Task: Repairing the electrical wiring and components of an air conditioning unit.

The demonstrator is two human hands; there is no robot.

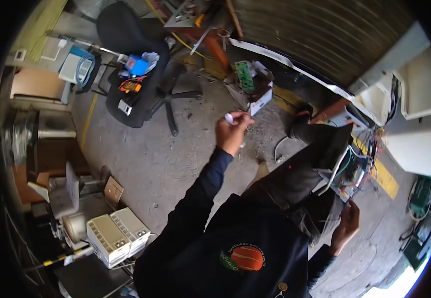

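My left hand (pixel 232 131) is raised over the floor, its fingers closed round a small white object (pixel 229 118), with something thin hanging below. My right hand (pixel 345 224) is low at the right, fingers curled at the lower edge of an opened electronic unit (pixel 355 174) with coloured wires and a metal frame; what they grip is too small to make out. The unit sits beside my dark-trousered leg (pixel 295 174), partly hidden by it. Beyond my left hand, a green circuit board (pixel 244 74) rests on an open box (pixel 261 99) on the floor.
A black office chair (pixel 126 109) bearing tools and a blue case (pixel 137 64) stands back left. Beige units (pixel 111 233) and cartons are stacked lower left. A red-legged bench (pixel 185 25) is at the back. White panels (pixel 414 149) and a green machine (pixel 420 196) line the right.
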